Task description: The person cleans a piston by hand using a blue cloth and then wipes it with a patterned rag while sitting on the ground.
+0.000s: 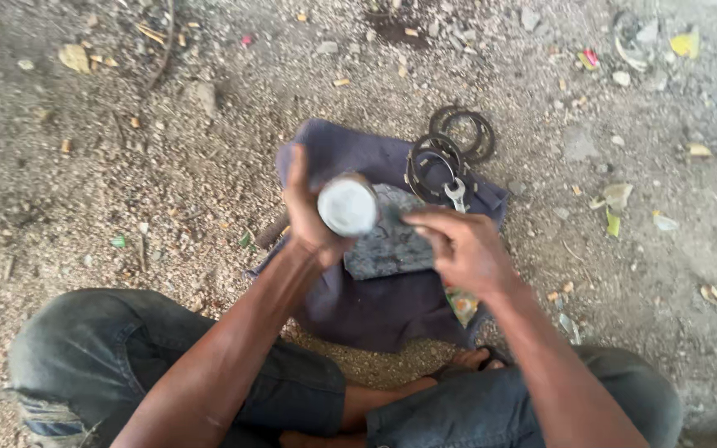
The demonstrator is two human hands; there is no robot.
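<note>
L hand (309, 211) grips a pale round-ended cylinder (348, 206) upright over the purple cloth (375, 307) on the ground, R hand (458, 249) fingers half-curled beside it, holding nothing visible, prob. to steady it.

A cloth (375, 158) lies on the gravel ground (126, 166) at frame centre. A flat slab (392, 241) rests on the cloth. Rings (450, 145) sit at its upper right edge, a wrench (456, 195) just below them.
</note>
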